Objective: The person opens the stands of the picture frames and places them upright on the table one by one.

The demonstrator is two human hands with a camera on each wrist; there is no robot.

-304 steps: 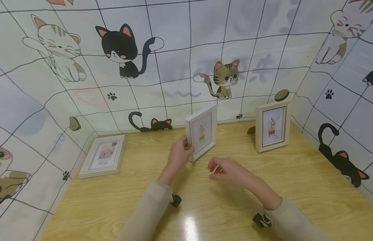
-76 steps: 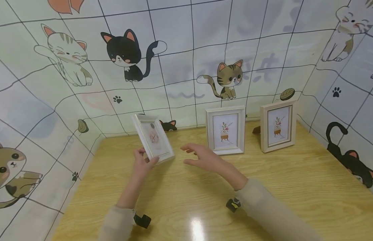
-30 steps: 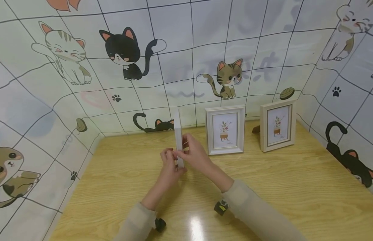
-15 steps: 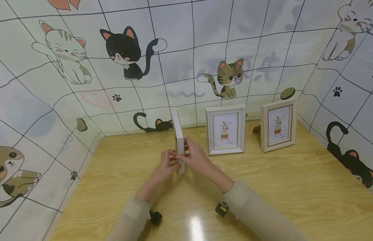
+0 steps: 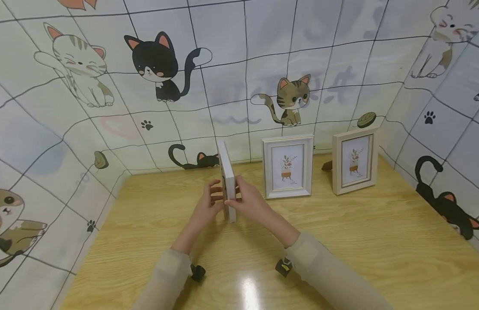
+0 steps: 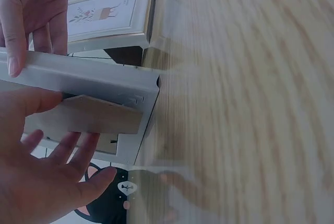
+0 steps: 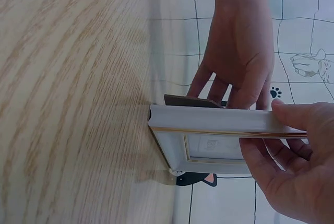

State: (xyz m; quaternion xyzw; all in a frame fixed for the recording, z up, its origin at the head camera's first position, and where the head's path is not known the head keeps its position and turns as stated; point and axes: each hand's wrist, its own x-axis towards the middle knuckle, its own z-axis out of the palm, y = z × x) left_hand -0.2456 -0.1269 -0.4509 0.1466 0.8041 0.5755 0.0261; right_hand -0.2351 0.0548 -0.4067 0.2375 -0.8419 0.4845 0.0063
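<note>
A white picture frame [image 5: 230,189] stands nearly edge-on between the two hands, its bottom close to the tabletop. My right hand [image 5: 252,204] pinches its near side edge, thumb on the edge and fingers over the front, as the right wrist view shows. On the back, the brown stand leg [image 6: 104,115] tilts slightly out from the backing. My left hand [image 5: 204,206] has its thumb at one edge of this leg and its fingers reaching in behind it; the leg hides some fingertips.
Right of the hands, a white picture frame [image 5: 267,172] with a potted-plant print stands upright. Farther right is a cream picture frame [image 5: 336,168] with a similar print, its brown leg [image 5: 326,165] showing behind. A cat-patterned wall covering [image 5: 231,86] borders the wood-grain table [image 5: 154,198].
Earlier, the left hand set the plant-print white frame upright. The other white frame, once flat at the left, is lifted and turned edge-on. The left fingers have just spread higher along its back.
</note>
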